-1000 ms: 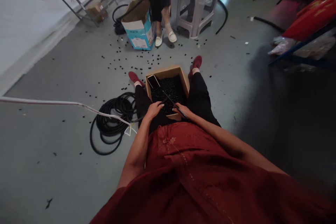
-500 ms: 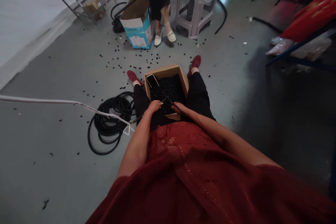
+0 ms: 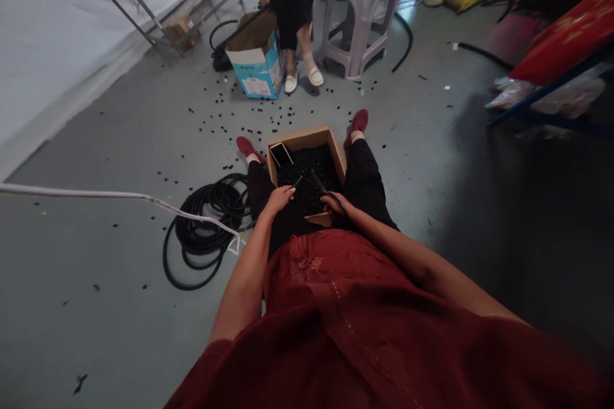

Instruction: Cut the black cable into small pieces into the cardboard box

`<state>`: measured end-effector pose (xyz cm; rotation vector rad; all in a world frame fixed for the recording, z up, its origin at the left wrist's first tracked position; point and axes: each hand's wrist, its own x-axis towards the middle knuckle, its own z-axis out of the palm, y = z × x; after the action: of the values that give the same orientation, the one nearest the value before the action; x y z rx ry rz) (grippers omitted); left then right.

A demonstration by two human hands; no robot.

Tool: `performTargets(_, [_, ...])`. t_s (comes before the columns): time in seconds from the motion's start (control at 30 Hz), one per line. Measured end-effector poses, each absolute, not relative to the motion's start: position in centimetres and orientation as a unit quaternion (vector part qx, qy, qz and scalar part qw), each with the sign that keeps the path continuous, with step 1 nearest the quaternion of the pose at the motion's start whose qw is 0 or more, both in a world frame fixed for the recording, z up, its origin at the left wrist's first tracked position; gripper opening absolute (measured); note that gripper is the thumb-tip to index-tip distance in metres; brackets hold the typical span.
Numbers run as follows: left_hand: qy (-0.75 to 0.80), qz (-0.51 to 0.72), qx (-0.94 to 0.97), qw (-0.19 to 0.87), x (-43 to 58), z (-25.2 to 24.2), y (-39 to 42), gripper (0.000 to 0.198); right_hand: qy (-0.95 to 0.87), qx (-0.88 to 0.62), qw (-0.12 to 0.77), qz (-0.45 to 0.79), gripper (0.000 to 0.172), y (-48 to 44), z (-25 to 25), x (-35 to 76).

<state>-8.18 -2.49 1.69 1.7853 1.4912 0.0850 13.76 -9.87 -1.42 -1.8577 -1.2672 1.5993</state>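
Note:
My left hand [image 3: 282,197] is closed on a black rubber hose, whose short end [image 3: 298,181] sticks out past the fingertips. Scissors [image 3: 318,182] with black handles are gripped in my right hand [image 3: 333,204]; their blades point up and left, slightly apart, a small gap from the hose end. Below both hands, between my legs, stands an open cardboard box [image 3: 342,163] with many small black cut pieces [image 3: 311,165] inside. A phone-like dark rectangle with a pale rim [image 3: 281,154] leans in its far left corner.
A coil of black hose [image 3: 199,223] lies left of my leg, with a white cable [image 3: 144,199] crossing over it. Black bits dot the floor. Ahead are a seated person [image 3: 292,6], a blue-white carton [image 3: 259,73] and a grey stool [image 3: 357,25]. A blue-framed rack [image 3: 527,102] stands right.
The scissors have drawn back to the right, away from the hose end they were crossing. My left hand stays nearly in place. The whole view has shifted slightly downward.

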Motion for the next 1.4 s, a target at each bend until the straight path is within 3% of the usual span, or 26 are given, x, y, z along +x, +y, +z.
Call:
performTargets(0.07, [0.585,0.112,0.686,0.418,-8.5,3.4,-3.2,0.041,-0.411,-0.608,0.281,0.618,0.021,-10.9,-0.1,14.3])
performTargets(0.13, [0.587,0.165,0.664,0.434,-8.7,4.8,-3.9,0.045,-0.416,-0.578,0.309,0.631,0.023,-11.5,0.9,14.6])
performTargets(0.37, [0.582,0.195,0.655,0.441,-7.8,6.7,-5.5,0.046,-0.572,-0.578,0.227,0.535,0.045,-11.9,2.4,14.2])
performTargets(0.53, [0.573,0.183,0.661,0.449,-7.4,6.7,-5.9,0.047,-0.588,-0.584,0.189,0.527,0.052,-11.9,3.7,13.7])
performTargets(0.87, [0.549,0.149,0.692,0.445,-7.4,6.5,-6.3,0.044,-0.596,-0.596,0.167,0.511,0.051,-11.5,3.8,13.5])
performTargets(1.13, [0.543,0.098,0.724,0.414,-7.4,5.8,-6.1,0.038,-0.603,-0.617,0.131,0.488,0.028,-11.4,2.5,13.3])
performTargets(1.4, [0.594,0.104,0.726,0.332,-6.7,2.7,-7.1,0.037,-0.606,-0.643,0.103,0.456,0.025,-11.6,1.3,12.6])
